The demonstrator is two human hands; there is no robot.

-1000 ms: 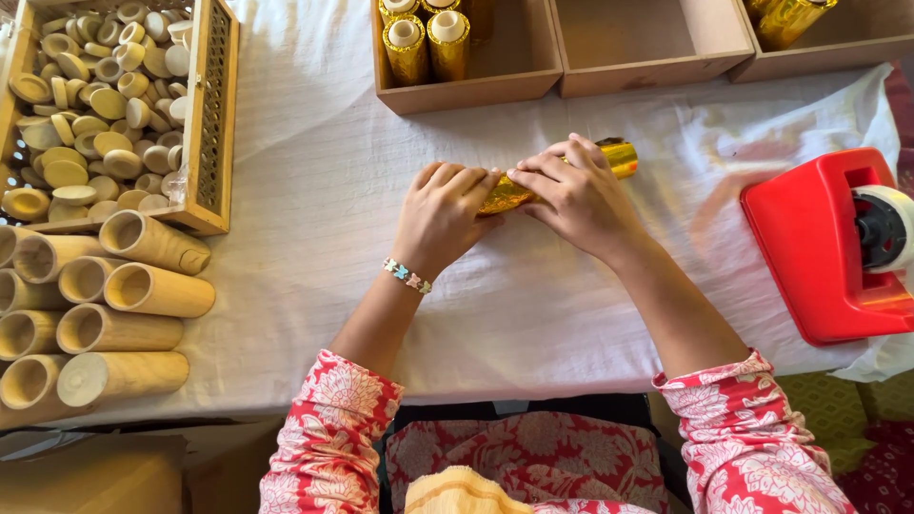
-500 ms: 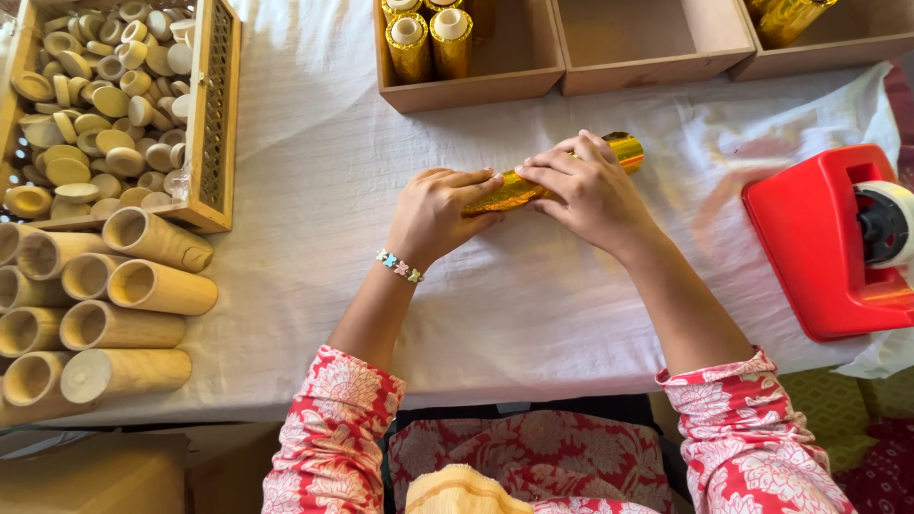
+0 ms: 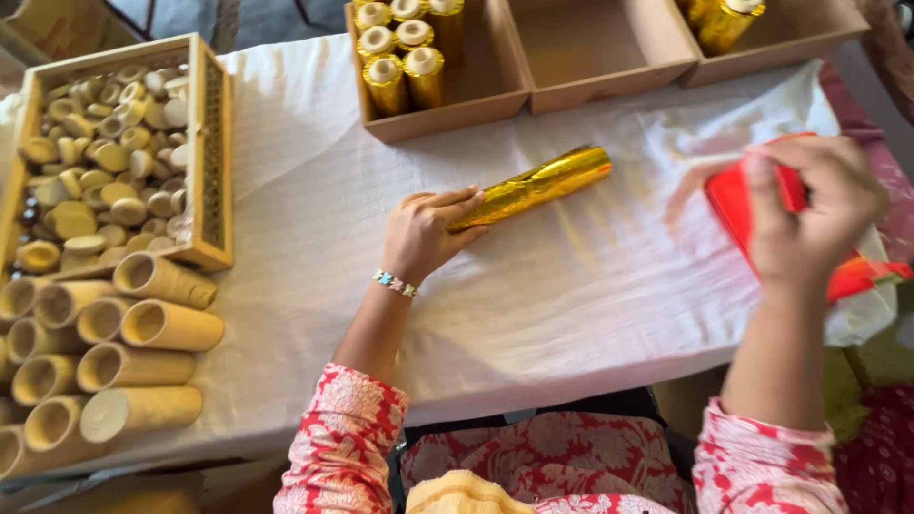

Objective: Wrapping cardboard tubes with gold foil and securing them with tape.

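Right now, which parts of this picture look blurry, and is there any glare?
In the head view, the right hand is smeared by motion blur over the red tape dispenser, fingers indistinct. The left hand is sharp, resting on the gold foil tube, which shows bright glare streaks. Soft light casts faint shadows on the white cloth.

Left hand (image 3: 430,231) palm down, low and centre, fingers (image 3: 455,202) extended and slightly spread, pointing right, thumb tucked under. Left forearm bare, running down-left to a red-and-white patterned sleeve; beaded bracelet at wrist. Right hand (image 3: 809,214) raised at far right, motion-blurred, back of hand to camera, fingers curled in a loose grip. Right forearm near vertical, elbow low, same patterned sleeve. Hands well apart.
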